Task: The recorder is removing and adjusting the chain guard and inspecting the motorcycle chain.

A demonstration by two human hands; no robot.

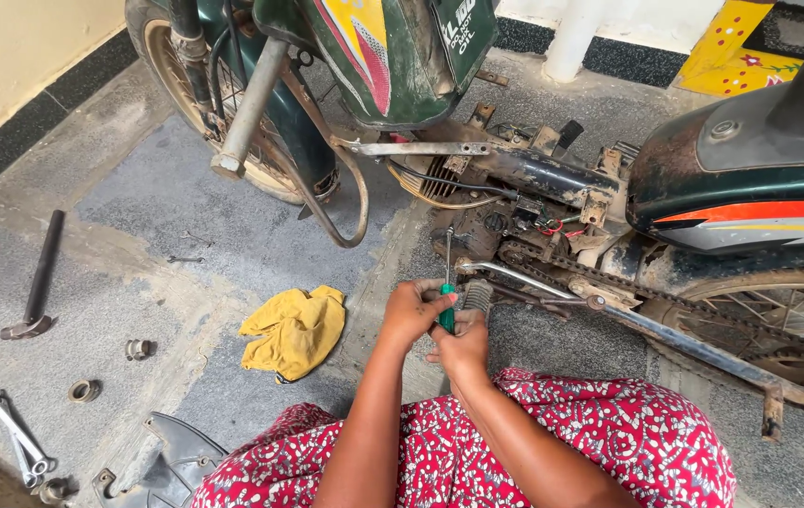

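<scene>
Left hand [411,310] grip closed round green-handled screwdriver [446,299], right hand [463,346] clasping below, white-lettered green moped panel [463,33] above

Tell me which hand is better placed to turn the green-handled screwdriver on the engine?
The left hand, I judge: it wraps the screwdriver around its green handle, shaft pointing up toward the engine. The right hand sits lower, beneath the handle, seemingly only supporting it.

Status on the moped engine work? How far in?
Done: a cover, bushes and spanners already lie on the floor. In hand: both hands, left and right, grip a screwdriver aimed at the engine. Left: engine open, chain exposed, nothing refitted.
</scene>
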